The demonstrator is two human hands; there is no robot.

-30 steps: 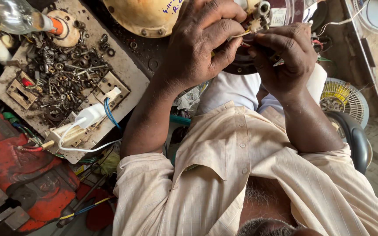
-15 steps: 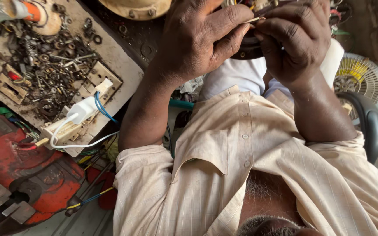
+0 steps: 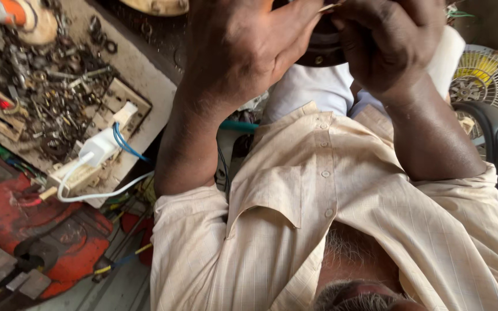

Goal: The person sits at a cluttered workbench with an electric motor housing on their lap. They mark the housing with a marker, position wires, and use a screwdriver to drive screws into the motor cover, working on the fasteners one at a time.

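Both hands (image 3: 318, 46) around dark round part (image 3: 324, 49)

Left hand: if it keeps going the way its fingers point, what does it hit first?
The left hand points its fingers toward the right hand, so it would likely meet the dark round part held between them first; depth is unclear.

Left hand (image 3: 243, 52) and right hand (image 3: 393, 43) grip dark round part (image 3: 324, 49); screw tray (image 3: 47, 98) left.
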